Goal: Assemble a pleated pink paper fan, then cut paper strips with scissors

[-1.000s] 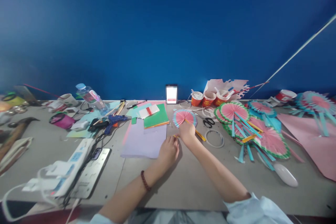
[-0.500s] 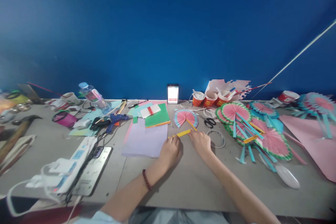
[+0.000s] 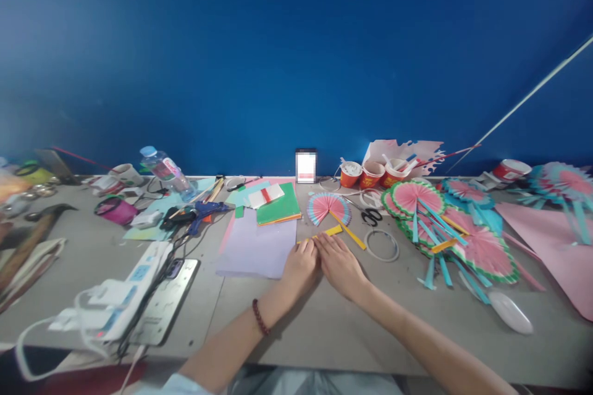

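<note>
A narrow yellow paper strip point(image 3: 335, 230) lies on the table, its middle covered by my fingers. My left hand point(image 3: 302, 264), with a beaded bracelet on the wrist, curls its fingers over the strip's left part. Right beside it, touching it, my right hand point(image 3: 340, 266) rests with fingers stretched flat across the strip. Just beyond both hands is a small pleated paper fan point(image 3: 328, 207) in pink and blue. Its yellow paper handle point(image 3: 353, 236) slants down to the right, ending near a roll of clear tape point(image 3: 382, 245).
Left of my hands lie a purple sheet point(image 3: 259, 247), a green paper stack point(image 3: 282, 213), a blue glue gun point(image 3: 201, 213), a phone point(image 3: 164, 308) and a power strip point(image 3: 134, 290). Black-handled scissors point(image 3: 370, 217), larger pleated fans point(image 3: 486, 244) and paper cups point(image 3: 351, 174) are to the right.
My right hand has slid left along the yellow strip, up against my left hand, and its fingers now lie flatter. The fan's yellow handle is uncovered. My left hand stays nearly in place.
</note>
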### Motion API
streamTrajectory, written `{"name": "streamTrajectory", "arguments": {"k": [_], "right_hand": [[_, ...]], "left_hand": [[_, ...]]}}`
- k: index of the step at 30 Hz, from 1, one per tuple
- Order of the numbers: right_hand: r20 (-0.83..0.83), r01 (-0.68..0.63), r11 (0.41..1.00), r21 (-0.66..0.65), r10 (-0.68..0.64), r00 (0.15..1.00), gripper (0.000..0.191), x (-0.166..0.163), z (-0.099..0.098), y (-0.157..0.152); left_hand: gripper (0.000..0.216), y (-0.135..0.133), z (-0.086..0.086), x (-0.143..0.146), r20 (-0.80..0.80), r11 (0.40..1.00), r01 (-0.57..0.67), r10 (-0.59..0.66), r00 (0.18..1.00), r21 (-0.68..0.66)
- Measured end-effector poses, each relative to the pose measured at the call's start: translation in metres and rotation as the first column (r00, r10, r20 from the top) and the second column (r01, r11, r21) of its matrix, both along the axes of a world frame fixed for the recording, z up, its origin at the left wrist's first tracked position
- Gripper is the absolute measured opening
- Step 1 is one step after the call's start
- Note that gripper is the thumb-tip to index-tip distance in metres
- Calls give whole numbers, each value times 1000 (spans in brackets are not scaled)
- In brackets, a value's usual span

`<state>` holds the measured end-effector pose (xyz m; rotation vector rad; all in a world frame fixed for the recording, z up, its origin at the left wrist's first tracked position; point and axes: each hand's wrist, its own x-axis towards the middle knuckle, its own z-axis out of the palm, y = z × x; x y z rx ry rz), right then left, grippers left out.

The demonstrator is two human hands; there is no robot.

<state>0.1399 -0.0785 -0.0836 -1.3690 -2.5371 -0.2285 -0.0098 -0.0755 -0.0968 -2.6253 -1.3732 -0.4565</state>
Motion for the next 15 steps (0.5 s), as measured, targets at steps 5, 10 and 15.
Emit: {"name": "streamTrajectory", "arguments": {"k": [5, 10, 15], "right_hand": [[-30, 16, 997, -70, -18, 999, 44, -1, -8, -2], [-64, 70, 992, -107, -77, 995, 40, 3, -1, 1], [-103, 107, 989, -101, -117, 988, 39, 20, 3, 6]], "left_hand": [[29, 2, -5, -1, -74, 1000, -23, 24, 997, 7], [24, 2, -6, -3, -86, 1000, -18, 17, 996, -2], [29, 1, -9, -4, -87, 1000, -24, 24, 996, 9]]}}
